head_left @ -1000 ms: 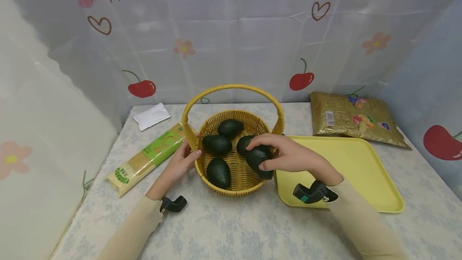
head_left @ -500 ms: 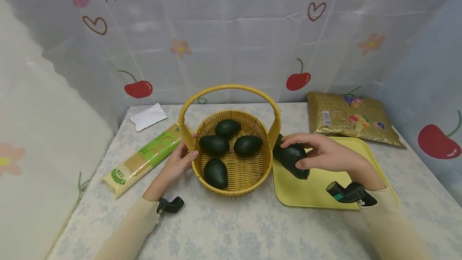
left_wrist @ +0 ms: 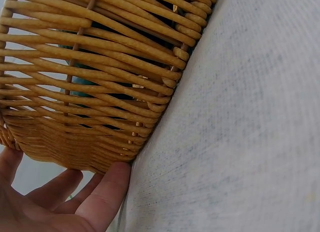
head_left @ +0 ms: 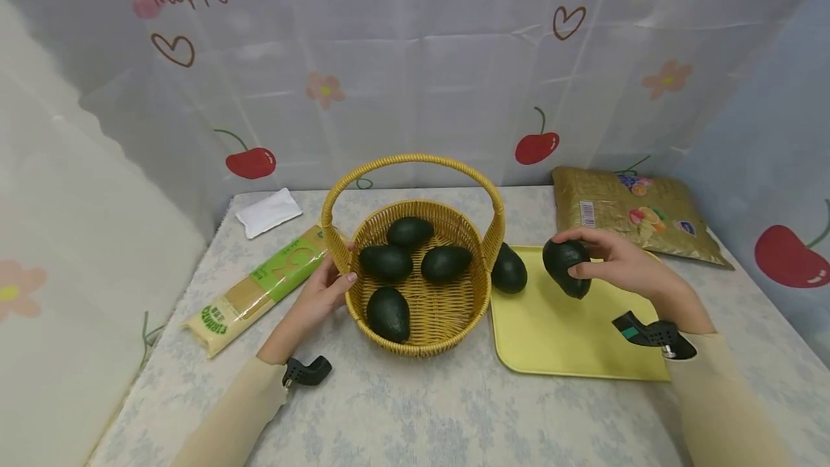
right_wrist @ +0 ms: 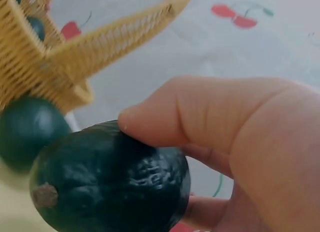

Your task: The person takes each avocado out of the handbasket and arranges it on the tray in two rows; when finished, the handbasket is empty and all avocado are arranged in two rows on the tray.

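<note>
A yellow wicker basket with a tall handle stands mid-table, several dark green avocados lying in it. My left hand rests against its left side; in the left wrist view the fingertips touch the outer weave. My right hand grips an avocado above the yellow tray, right of the basket. In the right wrist view the thumb lies over the top of this avocado, its stem end facing left. Another avocado lies at the tray's left edge, beside the basket.
Left of the basket lies a long pack of noodles, with a small white packet behind it. A gold bag lies behind the tray at the back right. A printed curtain hangs along the table's back edge.
My right hand has carried the avocado out of the basket, rightward past the rim and over the tray. My left hand has stayed at the basket's left side.
</note>
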Demonstrator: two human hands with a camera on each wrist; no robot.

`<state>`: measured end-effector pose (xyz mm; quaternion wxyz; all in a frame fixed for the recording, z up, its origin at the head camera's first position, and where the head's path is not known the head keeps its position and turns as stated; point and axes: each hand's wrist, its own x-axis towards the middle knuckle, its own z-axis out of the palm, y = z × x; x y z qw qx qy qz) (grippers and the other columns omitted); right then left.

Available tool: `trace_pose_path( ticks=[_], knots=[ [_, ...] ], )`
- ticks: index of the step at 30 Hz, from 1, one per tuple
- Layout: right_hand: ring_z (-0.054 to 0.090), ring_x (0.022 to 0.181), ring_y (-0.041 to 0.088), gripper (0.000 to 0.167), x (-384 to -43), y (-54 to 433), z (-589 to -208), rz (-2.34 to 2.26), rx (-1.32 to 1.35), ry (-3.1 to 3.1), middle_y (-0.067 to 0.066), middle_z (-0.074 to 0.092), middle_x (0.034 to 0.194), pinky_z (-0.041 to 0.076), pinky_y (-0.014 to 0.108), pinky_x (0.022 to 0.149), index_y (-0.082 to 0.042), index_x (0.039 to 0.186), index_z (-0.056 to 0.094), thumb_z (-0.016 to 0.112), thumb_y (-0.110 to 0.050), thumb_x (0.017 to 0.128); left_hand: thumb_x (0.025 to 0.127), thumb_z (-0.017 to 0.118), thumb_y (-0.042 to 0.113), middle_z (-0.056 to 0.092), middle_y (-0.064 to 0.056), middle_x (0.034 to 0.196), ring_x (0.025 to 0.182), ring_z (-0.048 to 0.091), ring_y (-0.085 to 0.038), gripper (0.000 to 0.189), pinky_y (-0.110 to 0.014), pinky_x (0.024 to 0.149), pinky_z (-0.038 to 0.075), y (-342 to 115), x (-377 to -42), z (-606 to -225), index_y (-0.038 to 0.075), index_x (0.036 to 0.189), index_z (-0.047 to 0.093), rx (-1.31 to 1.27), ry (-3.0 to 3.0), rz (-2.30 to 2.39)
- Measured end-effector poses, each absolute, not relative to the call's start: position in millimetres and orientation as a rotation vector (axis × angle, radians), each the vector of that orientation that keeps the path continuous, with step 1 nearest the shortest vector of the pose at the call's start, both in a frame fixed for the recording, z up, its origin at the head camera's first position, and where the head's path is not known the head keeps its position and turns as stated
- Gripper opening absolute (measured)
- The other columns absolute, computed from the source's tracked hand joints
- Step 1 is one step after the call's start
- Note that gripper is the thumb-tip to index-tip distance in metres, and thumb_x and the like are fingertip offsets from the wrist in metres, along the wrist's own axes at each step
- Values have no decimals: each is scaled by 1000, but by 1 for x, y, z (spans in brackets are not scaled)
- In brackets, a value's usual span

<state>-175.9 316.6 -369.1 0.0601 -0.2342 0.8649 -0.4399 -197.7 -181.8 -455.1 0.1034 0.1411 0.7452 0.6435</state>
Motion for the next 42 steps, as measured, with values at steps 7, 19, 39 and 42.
trace_pose_path(
  ticks=[7, 19, 39, 42],
  knots=[
    [69, 103, 34, 41, -190, 324, -393, -1289, -605, 2686, 28, 56, 134, 56, 22, 75, 2, 132, 58, 68, -1, 92, 107, 51, 13, 36, -30, 157, 136, 47, -50, 59, -32, 87, 60, -182, -197, -454, 12, 160, 24, 428, 2196, 1906],
    [64, 105, 42, 47, -203, 325, -414, -1246, -469, 2701, 32, 47, 141, 53, 22, 77, 5, 139, 54, 67, -5, 95, 107, 52, 15, 34, -27, 159, 139, 45, -48, 61, -32, 89, 59, -182, -197, -455, 14, 161, 23, 413, 2175, 1909],
    [68, 111, 27, 55, -202, 321, -417, -1378, -434, 2612, 36, 41, 149, 58, 24, 75, 6, 148, 42, 62, -9, 99, 106, 52, 12, 35, -28, 158, 137, 45, -48, 60, -31, 87, 59, -182, -198, -454, 14, 161, 25, 425, 2159, 1933],
    [65, 99, 3, 55, -203, 317, -420, -1380, -404, 2624, 33, 43, 148, 58, 25, 71, 5, 148, 43, 63, -11, 100, 107, 51, 12, 34, -29, 158, 138, 45, -48, 61, -31, 87, 59, -182, -198, -455, 14, 161, 24, 422, 2163, 1927]
  ],
)
